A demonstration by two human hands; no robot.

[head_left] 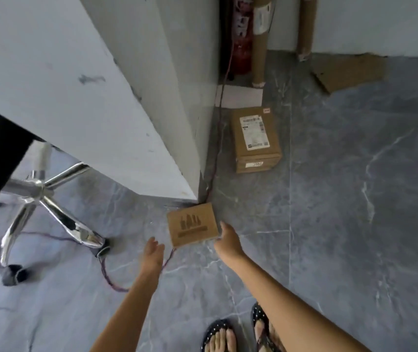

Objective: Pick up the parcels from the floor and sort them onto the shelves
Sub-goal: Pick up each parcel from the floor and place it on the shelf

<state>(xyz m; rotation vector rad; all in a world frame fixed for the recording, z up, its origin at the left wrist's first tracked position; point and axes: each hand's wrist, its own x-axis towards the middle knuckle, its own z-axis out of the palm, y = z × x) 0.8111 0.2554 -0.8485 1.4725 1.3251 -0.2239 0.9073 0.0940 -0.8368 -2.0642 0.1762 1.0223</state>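
Observation:
A small flat cardboard parcel (192, 224) with a dark printed logo lies on the grey floor at the corner of a white wall. My left hand (153, 252) hovers open just below and left of it, not touching. My right hand (228, 237) is open at the parcel's right edge, fingers close to or touching the side. A larger brown parcel (254, 138) with a white shipping label sits farther back along the wall, possibly two boxes stacked.
A chrome office-chair base (37, 194) with castors stands at left. A red cable (213, 158) runs along the wall and under the small parcel. Cardboard tubes (260, 47), a flat cardboard sheet (347, 72) and a white sheet (241, 96) lie at the back. My sandalled feet (238, 334) are at the bottom.

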